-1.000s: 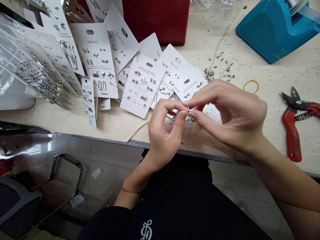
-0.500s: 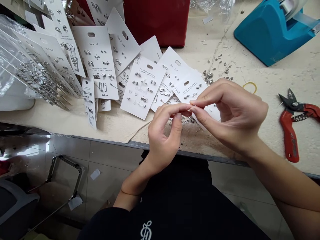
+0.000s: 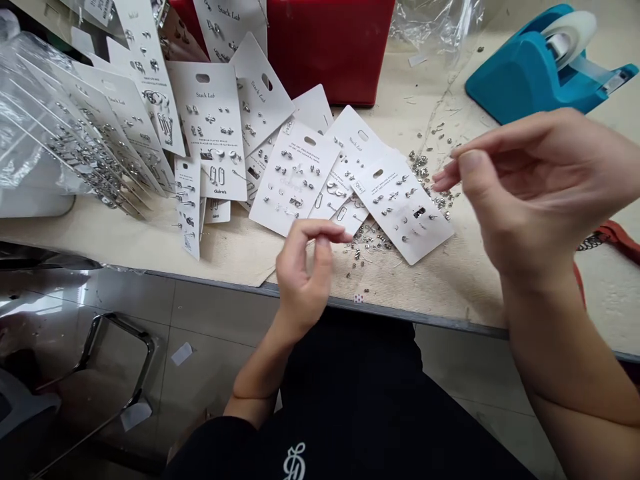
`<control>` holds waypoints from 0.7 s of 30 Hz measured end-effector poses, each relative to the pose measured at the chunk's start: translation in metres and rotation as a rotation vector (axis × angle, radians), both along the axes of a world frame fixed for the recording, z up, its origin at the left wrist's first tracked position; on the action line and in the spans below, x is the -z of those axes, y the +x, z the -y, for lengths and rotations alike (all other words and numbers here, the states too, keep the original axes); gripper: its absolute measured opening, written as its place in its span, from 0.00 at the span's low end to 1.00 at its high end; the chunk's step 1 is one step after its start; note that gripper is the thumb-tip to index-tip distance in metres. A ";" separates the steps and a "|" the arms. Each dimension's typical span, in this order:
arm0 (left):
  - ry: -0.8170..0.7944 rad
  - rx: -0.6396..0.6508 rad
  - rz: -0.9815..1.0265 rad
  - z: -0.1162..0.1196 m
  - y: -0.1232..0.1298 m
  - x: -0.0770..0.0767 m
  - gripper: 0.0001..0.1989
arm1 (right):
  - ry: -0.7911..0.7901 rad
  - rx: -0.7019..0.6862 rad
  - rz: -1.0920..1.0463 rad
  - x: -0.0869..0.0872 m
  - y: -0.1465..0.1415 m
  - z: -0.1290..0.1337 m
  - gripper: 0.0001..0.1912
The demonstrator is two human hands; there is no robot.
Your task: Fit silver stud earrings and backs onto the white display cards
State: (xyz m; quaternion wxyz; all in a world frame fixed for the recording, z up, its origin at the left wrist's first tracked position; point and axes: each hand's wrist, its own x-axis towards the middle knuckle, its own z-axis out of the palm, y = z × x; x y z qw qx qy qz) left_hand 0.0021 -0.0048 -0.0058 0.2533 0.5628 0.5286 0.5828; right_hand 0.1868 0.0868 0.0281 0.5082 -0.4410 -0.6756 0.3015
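Note:
My left hand (image 3: 305,280) is closed above the bench's front edge, its fingers curled and the thumb pressed near the index finger. If it holds anything, that is too small to make out. Off to the right, my right hand (image 3: 545,190) is raised over the bench with thumb and index finger pinched together; what lies between them, if anything, is hidden. Between the hands a white earring card (image 3: 407,207) lies back side up, its earring backs showing. Beside it lies another earring card (image 3: 295,177). Loose metal earring backs (image 3: 373,237) are scattered around these cards.
More jewellery cards (image 3: 213,127) stand and lean at the left, against a red box (image 3: 325,50). A blue tape dispenser (image 3: 537,73) stands at the back right. Red-handled cutters (image 3: 620,240) are partly covered by my right forearm. Clear plastic wrap (image 3: 435,23) lies at the back.
My hands have come apart from where their fingertips met. The right hand has moved right and upward, the left slightly left and down. The card behind the right hand is now uncovered.

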 end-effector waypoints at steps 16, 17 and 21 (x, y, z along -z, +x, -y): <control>0.106 -0.394 -0.051 -0.004 -0.067 0.014 0.07 | -0.100 0.158 0.458 0.006 0.039 -0.037 0.13; 0.096 -0.391 -0.054 -0.004 -0.066 0.014 0.08 | -0.074 0.155 0.459 0.010 0.039 -0.040 0.10; 0.092 -0.380 -0.070 -0.007 -0.064 0.010 0.08 | 0.069 0.079 0.513 0.026 0.037 -0.049 0.08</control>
